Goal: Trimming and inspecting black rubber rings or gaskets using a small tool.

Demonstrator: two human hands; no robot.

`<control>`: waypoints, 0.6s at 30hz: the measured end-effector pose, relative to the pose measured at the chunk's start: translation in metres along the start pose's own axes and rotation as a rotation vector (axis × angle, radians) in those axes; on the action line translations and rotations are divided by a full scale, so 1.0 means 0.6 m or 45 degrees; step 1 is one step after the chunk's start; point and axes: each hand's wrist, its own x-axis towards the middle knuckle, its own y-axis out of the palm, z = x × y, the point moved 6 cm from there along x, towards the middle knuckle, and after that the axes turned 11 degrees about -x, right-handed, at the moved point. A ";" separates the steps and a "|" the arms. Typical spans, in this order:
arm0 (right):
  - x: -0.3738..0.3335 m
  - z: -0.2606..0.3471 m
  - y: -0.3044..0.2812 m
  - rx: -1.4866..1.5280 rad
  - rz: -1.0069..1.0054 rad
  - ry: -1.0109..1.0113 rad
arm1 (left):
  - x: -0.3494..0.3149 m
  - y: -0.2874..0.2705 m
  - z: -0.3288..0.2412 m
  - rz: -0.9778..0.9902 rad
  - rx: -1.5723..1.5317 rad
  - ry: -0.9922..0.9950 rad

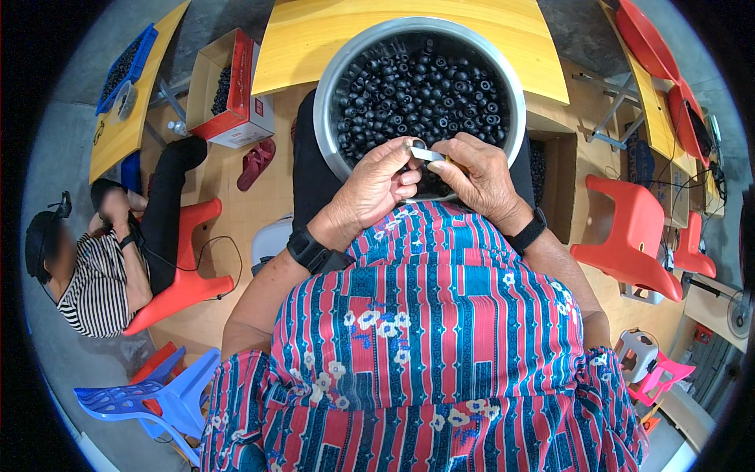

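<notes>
A wide metal basin [321, 118] stands in front of me at my lap, filled with many small, round black parts [425, 90], some showing a hole. Over its near rim, my left hand [376, 182] pinches one small black round part [418, 145] between thumb and fingers. My right hand [481, 171] is closed on a small knife with a short, flat, silvery blade [427, 154]. The blade lies against or right beside the black part; which of the two I cannot tell. Most of the knife's handle is hidden in my right hand.
Beyond the basin is a yellow table [299, 47]. Left are a cardboard box [244, 126] of black parts, red slippers [255, 164] and a seated person [106, 283]. Blue chairs [169, 393] stand lower left, a red stool [625, 232] right, another carton [560, 185] beside the basin.
</notes>
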 end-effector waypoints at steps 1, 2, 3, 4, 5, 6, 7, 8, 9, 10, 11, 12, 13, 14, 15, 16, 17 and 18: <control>0.000 0.000 0.000 0.000 0.000 0.000 | 0.000 0.003 0.000 0.012 0.009 -0.003; 0.001 0.001 0.001 0.021 0.009 -0.023 | 0.000 0.005 0.000 0.025 0.019 -0.005; 0.001 0.002 0.001 0.043 0.018 -0.047 | 0.001 0.005 0.001 0.025 0.018 -0.006; 0.001 0.001 0.002 0.042 0.018 -0.047 | 0.002 0.002 0.001 0.015 0.015 0.005; 0.001 -0.001 0.003 -0.003 0.010 -0.025 | 0.002 -0.001 0.001 0.005 0.011 0.015; 0.001 -0.003 0.004 -0.047 0.003 -0.003 | 0.003 -0.006 0.001 0.006 0.010 0.014; 0.001 -0.016 0.004 -0.011 -0.030 0.113 | 0.004 -0.003 0.002 0.078 -0.024 -0.015; 0.002 -0.033 0.007 0.026 -0.063 0.228 | 0.003 0.001 0.003 0.151 -0.058 -0.043; 0.002 -0.053 0.006 0.189 -0.140 0.258 | 0.002 0.001 0.005 0.153 -0.058 -0.043; -0.001 -0.059 0.000 0.240 -0.083 0.452 | 0.000 0.003 0.005 0.126 -0.051 -0.031; -0.002 -0.054 0.000 0.253 -0.072 0.471 | -0.001 0.003 0.002 0.099 -0.045 -0.018; -0.001 -0.051 0.004 0.267 -0.060 0.489 | -0.001 0.004 -0.001 0.097 -0.043 -0.013; -0.001 -0.047 0.008 0.274 -0.063 0.411 | -0.001 0.004 -0.002 0.074 -0.046 0.001; -0.002 -0.044 0.014 0.281 -0.066 0.334 | -0.001 0.003 -0.003 0.050 -0.048 0.016; -0.003 -0.044 0.018 0.271 -0.047 0.300 | -0.001 0.000 -0.002 0.052 -0.050 0.020; -0.002 -0.044 0.019 0.272 -0.049 0.299 | -0.001 -0.001 -0.002 0.053 -0.048 0.021; -0.002 -0.040 0.018 0.329 -0.077 0.251 | 0.000 -0.001 -0.002 0.053 -0.053 0.017; 0.000 -0.036 0.016 0.386 -0.106 0.203 | 0.000 0.000 -0.001 0.053 -0.059 0.014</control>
